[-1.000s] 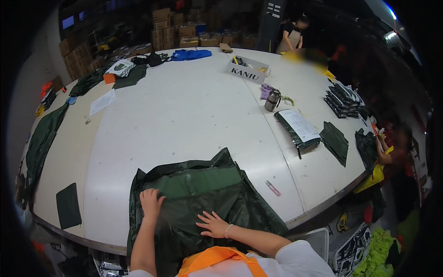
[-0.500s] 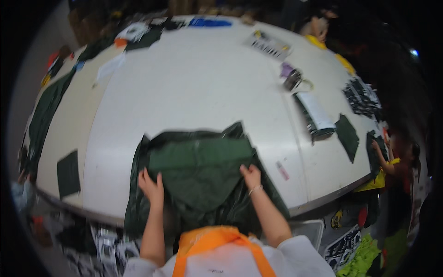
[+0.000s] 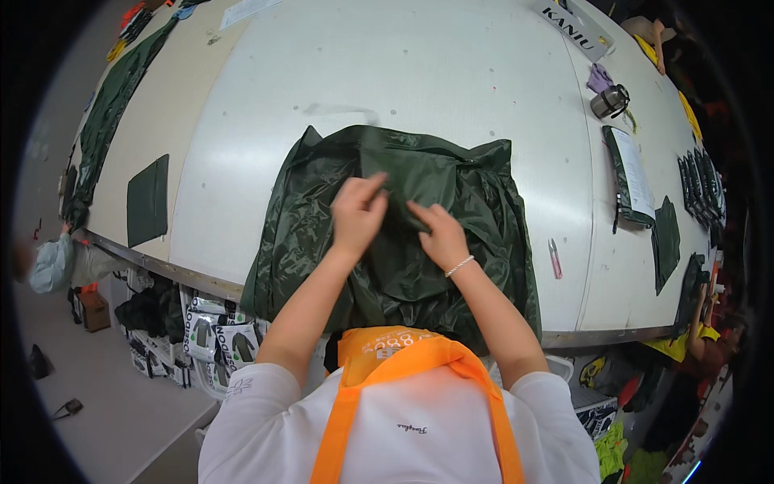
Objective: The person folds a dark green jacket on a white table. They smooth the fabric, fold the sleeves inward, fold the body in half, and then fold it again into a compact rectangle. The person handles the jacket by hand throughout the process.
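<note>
While the white table (image 3: 419,81) fills most of the upper frame, a dark green shiny garment (image 3: 322,210) lies spread across its near edge at frame centre, crumpled, lower hem hanging over the table rim.

Person in white shirt with orange vest straps (image 3: 403,379) at bottom centre, both forearms reaching up into the garment.

Left hand (image 3: 357,216): fingers curled, pinching a fold of the green fabric at mid-garment. Right hand (image 3: 439,234): just beside the left, fingers bent down onto the same fabric, closed on a fold; bead bracelet (image 3: 459,265) on the wrist. Hands close together, not touching.

Upper left: long strip of the same green cloth (image 3: 113,105) along the table's far edge. Left of centre: flat folded dark green square (image 3: 148,200), apart from the garment.

Right side: folded green piece with white paper sheet (image 3: 637,173) on top, smaller green pieces below it. Metal mug (image 3: 609,102) in upper right. Small pink pen-like item (image 3: 555,258) just right of the garment.
</note>
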The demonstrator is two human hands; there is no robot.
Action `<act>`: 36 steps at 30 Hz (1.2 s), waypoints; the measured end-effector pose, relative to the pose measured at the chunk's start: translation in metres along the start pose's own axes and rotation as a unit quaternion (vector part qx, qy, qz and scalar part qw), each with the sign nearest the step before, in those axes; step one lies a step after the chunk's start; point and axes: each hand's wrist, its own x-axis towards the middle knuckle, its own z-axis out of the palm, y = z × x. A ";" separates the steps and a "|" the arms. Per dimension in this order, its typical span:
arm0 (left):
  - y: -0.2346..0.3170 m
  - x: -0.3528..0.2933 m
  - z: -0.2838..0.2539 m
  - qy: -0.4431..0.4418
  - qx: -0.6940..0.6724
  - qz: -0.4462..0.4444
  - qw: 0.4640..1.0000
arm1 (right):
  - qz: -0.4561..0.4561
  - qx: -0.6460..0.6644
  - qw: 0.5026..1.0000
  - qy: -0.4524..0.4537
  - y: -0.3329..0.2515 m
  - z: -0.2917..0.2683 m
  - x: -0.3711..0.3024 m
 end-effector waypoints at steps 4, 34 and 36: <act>-0.015 -0.027 0.052 -0.233 0.135 0.083 0.959 | 0.010 -0.081 0.985 -0.152 0.021 0.029 -0.018; -0.053 -0.082 0.026 -0.329 0.193 0.176 0.907 | 0.004 -0.250 0.968 -0.026 0.018 0.025 -0.011; -0.058 -0.067 0.027 -0.334 0.125 0.095 0.929 | -0.095 -0.202 0.975 -0.023 0.007 0.020 -0.024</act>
